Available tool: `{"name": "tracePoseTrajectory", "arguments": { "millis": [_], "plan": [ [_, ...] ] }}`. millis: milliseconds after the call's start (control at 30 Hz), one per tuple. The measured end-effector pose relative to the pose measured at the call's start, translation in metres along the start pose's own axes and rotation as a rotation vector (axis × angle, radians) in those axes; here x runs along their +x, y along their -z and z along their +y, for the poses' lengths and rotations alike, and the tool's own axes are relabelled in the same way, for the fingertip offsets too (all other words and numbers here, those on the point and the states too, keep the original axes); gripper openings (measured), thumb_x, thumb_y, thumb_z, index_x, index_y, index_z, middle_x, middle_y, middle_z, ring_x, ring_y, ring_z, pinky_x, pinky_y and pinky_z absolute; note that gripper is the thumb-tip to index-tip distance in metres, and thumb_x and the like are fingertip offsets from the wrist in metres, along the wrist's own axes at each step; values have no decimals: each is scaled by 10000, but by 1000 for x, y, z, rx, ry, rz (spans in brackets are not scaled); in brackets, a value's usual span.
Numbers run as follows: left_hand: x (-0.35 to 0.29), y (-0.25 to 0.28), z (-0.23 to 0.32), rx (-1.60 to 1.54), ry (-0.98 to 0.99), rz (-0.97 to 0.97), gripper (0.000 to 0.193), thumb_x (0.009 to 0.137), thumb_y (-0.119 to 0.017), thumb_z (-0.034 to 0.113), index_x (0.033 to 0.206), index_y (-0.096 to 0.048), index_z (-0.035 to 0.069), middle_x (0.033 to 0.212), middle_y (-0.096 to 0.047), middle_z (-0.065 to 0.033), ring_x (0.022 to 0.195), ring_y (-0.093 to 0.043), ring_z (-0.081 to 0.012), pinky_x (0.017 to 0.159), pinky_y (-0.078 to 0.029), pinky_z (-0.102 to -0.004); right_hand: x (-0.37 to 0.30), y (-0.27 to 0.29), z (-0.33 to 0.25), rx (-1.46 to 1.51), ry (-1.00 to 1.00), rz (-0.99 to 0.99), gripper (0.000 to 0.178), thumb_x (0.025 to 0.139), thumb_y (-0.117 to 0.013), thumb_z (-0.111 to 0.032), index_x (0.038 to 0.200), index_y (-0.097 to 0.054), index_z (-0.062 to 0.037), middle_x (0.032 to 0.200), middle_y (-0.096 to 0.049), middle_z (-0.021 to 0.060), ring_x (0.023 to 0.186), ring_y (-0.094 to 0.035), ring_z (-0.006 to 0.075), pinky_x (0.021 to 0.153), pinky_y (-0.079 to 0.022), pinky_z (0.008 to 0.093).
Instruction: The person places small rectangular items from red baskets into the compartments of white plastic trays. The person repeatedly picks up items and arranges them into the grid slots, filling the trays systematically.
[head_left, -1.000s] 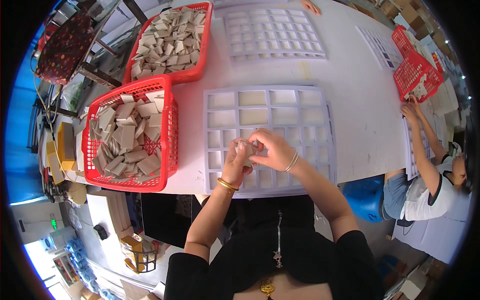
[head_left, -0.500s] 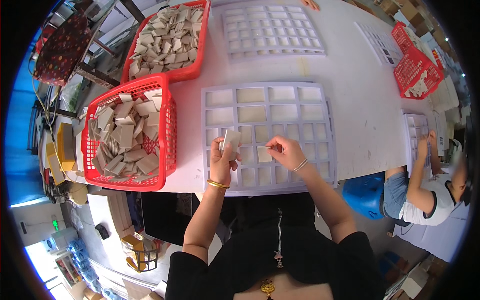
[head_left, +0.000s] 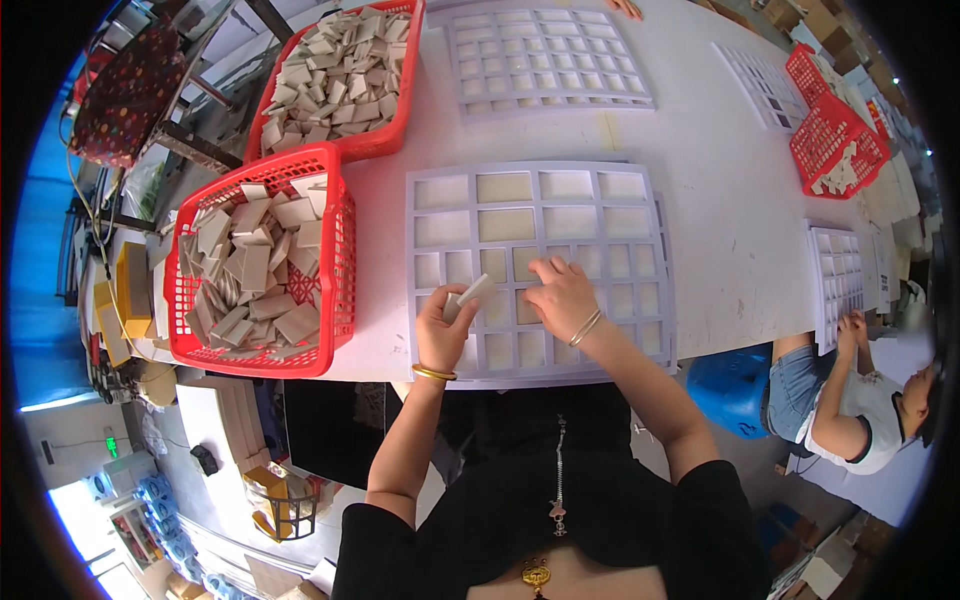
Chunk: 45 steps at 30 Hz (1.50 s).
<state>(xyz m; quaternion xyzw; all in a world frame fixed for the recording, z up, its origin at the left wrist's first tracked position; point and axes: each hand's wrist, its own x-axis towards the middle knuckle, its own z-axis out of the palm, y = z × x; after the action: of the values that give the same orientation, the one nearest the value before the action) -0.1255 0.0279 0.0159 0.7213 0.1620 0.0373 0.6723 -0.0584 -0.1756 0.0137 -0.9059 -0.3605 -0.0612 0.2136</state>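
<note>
My left hand is closed around a few thin pale tiles, one jutting up past the fingertips, over the left part of a white compartment tray. My right hand is over the tray's middle, palm down, with bent, parted fingers touching the edge of a small compartment. I see no tile between these fingers, though their undersides are hidden. A beige tile lies in the compartment under my right thumb. More beige pieces lie in other compartments, including two large ones in the second column.
Two red baskets of loose tiles stand left, the near basket beside the tray and the far basket behind it. Another compartment tray lies across the table. On the right are more red baskets and a seated person working at a tray.
The small tile my right hand pinched now lies in a compartment, and its fingers have moved slightly up and parted. My left hand has lowered slightly, its tiles tilting to the right.
</note>
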Motion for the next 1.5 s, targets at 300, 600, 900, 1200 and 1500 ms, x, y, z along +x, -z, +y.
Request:
{"name": "tracePoseTrajectory", "arguments": {
  "millis": [300, 600, 900, 1200, 1500],
  "plan": [
    [-7, 2, -10, -44, 30, -131, 131, 911, -591, 123, 1020, -575, 52, 707, -542, 13, 534, -444, -35, 468, -353, -184, 18, 8, -29, 945, -338, -9, 181, 803, -680, -141, 956, -635, -56, 836, -649, 81, 665, -625, 209, 585, -492, 328],
    [1, 56, -39, -105, -231, 314, 136, 975, -467, 167, 946, -456, 35, 832, -474, -31, 645, -451, -75, 572, -389, -217, 17, -29, -19, 487, -97, -72, 128, 780, -629, -43, 905, -641, -70, 861, -593, 69, 766, -607, 260, 647, -489, 364],
    [19, 74, -43, 672, -225, 214, 250, 836, -611, 130, 1042, -572, -4, 971, -603, -165, 908, -580, -309, 801, -457, -389, 10, -30, -30, -32, 70, -123, 124, 736, -655, -130, 855, -624, -117, 932, -515, 31, 891, -517, 234, 744, -416, 385],
    [34, 81, -43, 795, -60, 65, 341, 829, -644, 229, 1082, -622, 1, 1038, -641, -173, 963, -609, -302, 838, -472, -373, -38, 26, 13, 62, -316, 362, 407, 852, -584, -217, 1233, -527, -85, 1210, -505, 155, 1128, -471, 331, 930, -375, 447],
    [23, 60, 0, 1135, -181, 162, 262, 797, -630, 216, 994, -647, 44, 832, -617, -124, 799, -597, -320, 669, -481, -419, -146, 23, 90, -17, -757, 326, 422, 823, -630, -263, 1125, -561, 25, 1097, -552, 198, 1008, -517, 353, 893, -416, 447]
  ]
}}
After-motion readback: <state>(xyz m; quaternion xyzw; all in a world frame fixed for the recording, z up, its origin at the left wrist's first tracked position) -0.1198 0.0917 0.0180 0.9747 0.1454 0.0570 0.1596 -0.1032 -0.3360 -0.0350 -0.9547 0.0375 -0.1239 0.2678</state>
